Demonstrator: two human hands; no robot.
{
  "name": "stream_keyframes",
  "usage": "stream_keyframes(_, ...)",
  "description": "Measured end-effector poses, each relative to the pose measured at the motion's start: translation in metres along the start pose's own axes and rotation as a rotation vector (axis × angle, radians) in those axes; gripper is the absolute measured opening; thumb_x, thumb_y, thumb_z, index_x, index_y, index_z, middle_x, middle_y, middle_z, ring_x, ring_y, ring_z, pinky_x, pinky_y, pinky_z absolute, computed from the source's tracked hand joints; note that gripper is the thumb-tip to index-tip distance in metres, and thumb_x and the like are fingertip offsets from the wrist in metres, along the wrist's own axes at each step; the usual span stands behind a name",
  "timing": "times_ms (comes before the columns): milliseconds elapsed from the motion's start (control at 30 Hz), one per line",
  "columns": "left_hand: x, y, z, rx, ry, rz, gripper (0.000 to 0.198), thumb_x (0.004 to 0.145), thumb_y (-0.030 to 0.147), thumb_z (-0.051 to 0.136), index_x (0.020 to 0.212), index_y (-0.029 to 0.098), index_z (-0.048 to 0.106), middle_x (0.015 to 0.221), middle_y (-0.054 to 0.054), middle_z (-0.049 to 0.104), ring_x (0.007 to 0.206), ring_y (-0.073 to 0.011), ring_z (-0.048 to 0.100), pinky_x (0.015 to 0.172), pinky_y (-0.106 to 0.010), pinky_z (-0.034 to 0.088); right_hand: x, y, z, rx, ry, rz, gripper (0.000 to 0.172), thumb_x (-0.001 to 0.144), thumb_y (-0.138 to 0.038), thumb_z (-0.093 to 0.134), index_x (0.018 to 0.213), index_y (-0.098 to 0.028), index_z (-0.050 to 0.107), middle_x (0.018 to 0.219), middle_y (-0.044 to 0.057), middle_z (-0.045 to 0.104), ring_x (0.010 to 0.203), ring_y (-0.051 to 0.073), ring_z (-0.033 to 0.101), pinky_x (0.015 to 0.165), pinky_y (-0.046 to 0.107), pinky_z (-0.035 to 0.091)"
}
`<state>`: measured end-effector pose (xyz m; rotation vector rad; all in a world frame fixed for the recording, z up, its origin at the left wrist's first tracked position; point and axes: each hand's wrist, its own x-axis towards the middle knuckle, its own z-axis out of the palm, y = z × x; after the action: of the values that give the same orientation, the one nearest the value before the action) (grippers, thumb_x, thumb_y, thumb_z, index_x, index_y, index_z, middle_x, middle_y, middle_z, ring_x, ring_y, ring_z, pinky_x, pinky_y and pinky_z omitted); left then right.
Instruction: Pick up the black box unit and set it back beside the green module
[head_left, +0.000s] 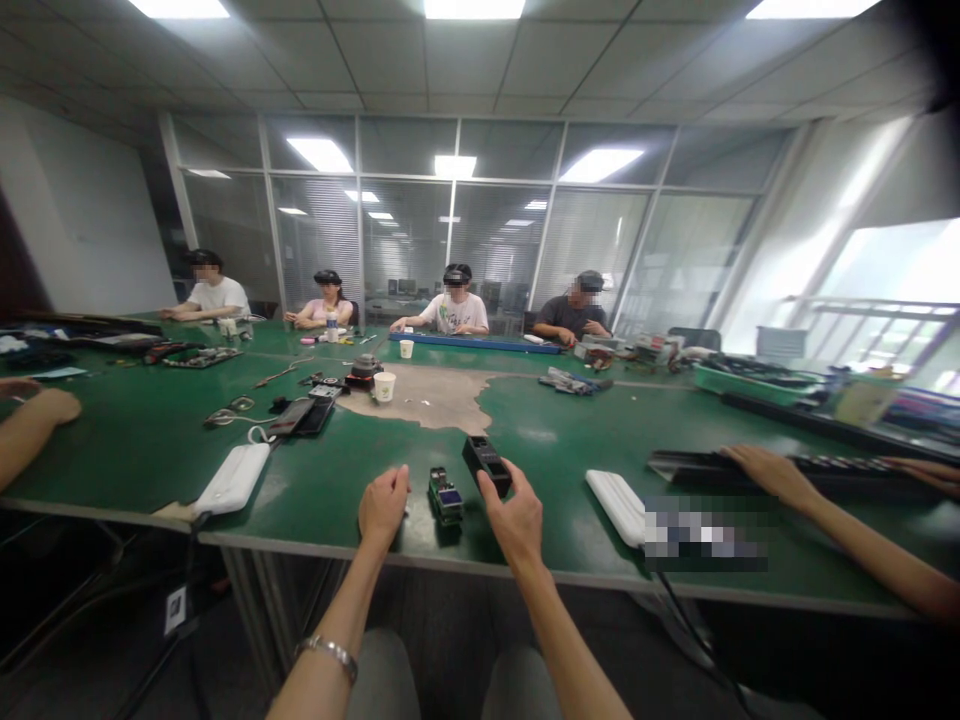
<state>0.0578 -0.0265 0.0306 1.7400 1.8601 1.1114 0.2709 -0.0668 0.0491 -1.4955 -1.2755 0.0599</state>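
Observation:
My right hand [516, 512] grips a black rectangular plastic housing [487, 462], tilted just above the green table, with openings visible on its upper side. To its left a small green circuit board [446, 497] with a dark screen lies on the tabletop. My left hand [385, 507] is on the other side of the board, apart from it. Its fingers are curled closed, and whatever may be inside them is hidden.
White power banks [234, 477] with cables lie left and right. Near the middle are a paper cup [384, 387], phones [304, 412] and glasses [229, 410]. A neighbour's hand [772, 473] rests on a long black part at right. Several people sit across the green table [315, 500].

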Motion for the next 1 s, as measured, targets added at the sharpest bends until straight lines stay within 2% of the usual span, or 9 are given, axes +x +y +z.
stream_keyframes(133, -0.001, 0.001, -0.001, -0.001, 0.009, 0.001, 0.051, 0.097, 0.051, 0.033, 0.069, 0.023, 0.064, 0.071, -0.003, 0.068, 0.071, -0.0174, 0.062, 0.065, -0.024, 0.035, -0.011, 0.030, 0.006, -0.052, -0.048, 0.011, 0.060, 0.085, -0.058, 0.053, 0.124, -0.013, 0.063, 0.117, 0.015, 0.068, 0.109, 0.028, 0.062, 0.095, 0.040, 0.046)
stream_keyframes(267, -0.001, 0.001, -0.001, -0.018, 0.016, 0.011, 0.051, 0.097, 0.051, 0.032, 0.068, 0.023, 0.064, 0.070, -0.003, 0.068, 0.070, -0.0175, 0.061, 0.065, -0.025, 0.035, -0.018, 0.043, 0.014, -0.092, -0.070, -0.001, 0.060, 0.086, -0.057, 0.052, 0.125, -0.013, 0.062, 0.117, 0.016, 0.068, 0.108, 0.028, 0.062, 0.095, 0.039, 0.046)
stream_keyframes(733, -0.002, 0.001, 0.000, -0.007, 0.020, 0.026, 0.051, 0.096, 0.051, 0.033, 0.067, 0.023, 0.064, 0.069, -0.003, 0.067, 0.067, -0.0167, 0.060, 0.064, -0.025, 0.036, -0.021, 0.047, 0.016, -0.216, -0.093, -0.074, 0.055, 0.087, -0.051, 0.054, 0.121, -0.009, 0.063, 0.116, 0.017, 0.067, 0.112, 0.030, 0.059, 0.100, 0.041, 0.043)
stream_keyframes(1000, -0.001, -0.001, 0.000, -0.028, 0.015, 0.032, 0.052, 0.095, 0.054, 0.032, 0.067, 0.024, 0.064, 0.065, -0.002, 0.065, 0.065, -0.0168, 0.059, 0.062, -0.025, 0.034, -0.026, 0.046, 0.015, -0.242, -0.076, -0.052, 0.076, 0.085, -0.051, 0.058, 0.141, -0.001, 0.046, 0.131, 0.023, 0.059, 0.121, 0.032, 0.054, 0.102, 0.042, 0.043)
